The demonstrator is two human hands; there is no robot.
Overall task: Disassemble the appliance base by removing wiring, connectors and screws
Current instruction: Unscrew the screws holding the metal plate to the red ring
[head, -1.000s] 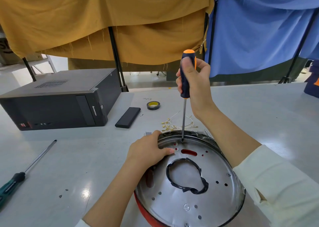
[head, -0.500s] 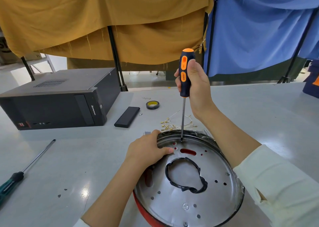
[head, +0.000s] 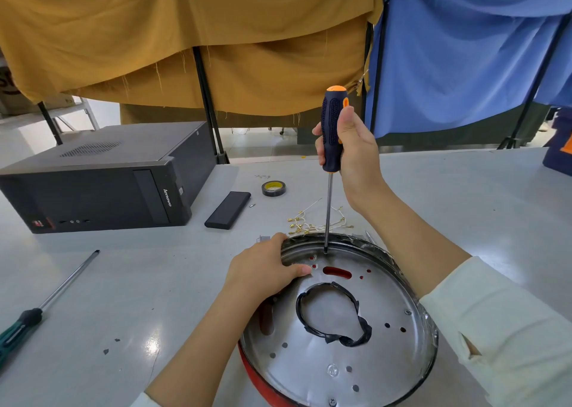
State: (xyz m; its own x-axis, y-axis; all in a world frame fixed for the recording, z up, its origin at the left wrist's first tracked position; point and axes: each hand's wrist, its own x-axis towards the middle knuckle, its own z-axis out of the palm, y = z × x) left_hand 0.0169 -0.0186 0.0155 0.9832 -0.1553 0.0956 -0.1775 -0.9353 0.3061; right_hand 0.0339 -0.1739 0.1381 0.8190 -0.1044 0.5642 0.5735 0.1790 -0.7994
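The round appliance base [head: 387,360], a shiny metal plate with a red underside, lies on the table in front of me. A ring of black tape [head: 301,317] edges its centre hole. My right hand [head: 353,146] grips the dark blue and orange handle of a screwdriver [head: 331,134], held upright with its tip on a screw at the plate's far rim. My left hand [head: 263,270] holds the plate's left rim, thumb lying on the metal. A screw [head: 332,402] sits at the plate's near edge. Loose white wires with brass connectors [head: 309,224] lie just behind the base.
A black desktop computer case [head: 102,180] stands at the left. A flat black block [head: 227,210] and a roll of tape [head: 273,188] lie behind the base. A green-handled screwdriver [head: 46,304] lies at the left table edge. Yellow and blue cloths hang behind the table.
My right hand has turned the screwdriver handle, shifting its grip around it. The tip stays on the same screw. My left hand has not moved.
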